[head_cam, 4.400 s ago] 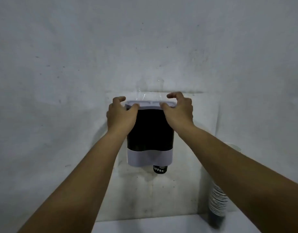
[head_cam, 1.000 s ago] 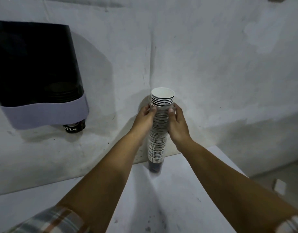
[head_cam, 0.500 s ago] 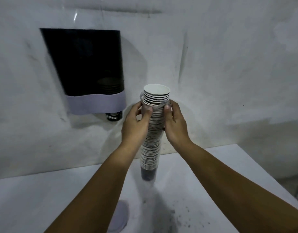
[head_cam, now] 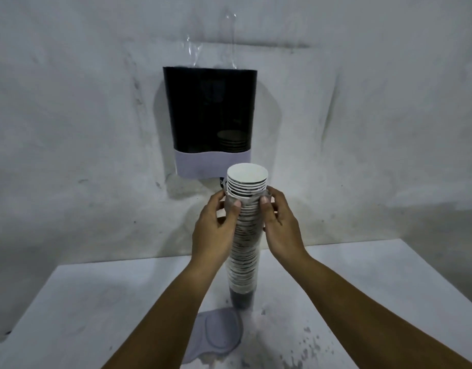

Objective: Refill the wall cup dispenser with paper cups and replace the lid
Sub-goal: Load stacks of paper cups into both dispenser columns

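The dispenser [head_cam: 209, 113] hung on a rough, mottled white wall [head_cam: 362, 102], a tall box with a smooth dark translucent body and a pale lavender band along its wavy lower edge; its top stood open, and a short nest of cups [head_cam: 231, 141] showed dimly through the tinted front at the lower right. Clear crinkled plastic [head_cam: 192, 50] caught the light just above it. Below, on a white table [head_cam: 70, 315] speckled with dark flecks near the front right, lay the lid [head_cam: 216, 334], a flat rounded lavender piece with an oval ridge moulded in it. Just behind the lid the stack of paper cups [head_cam: 244, 235] stood upright, a long ribbed column of rolled white rims with a dark cup at its foot and a white interior showing at the top. Both forearms reached forward from the lower edge. The left hand [head_cam: 215, 233] and right hand [head_cam: 281, 227] closed on the stack from either side just below its top, thumbs pressed against the near face and fingers curled round the back, so each hand gripped the cups.
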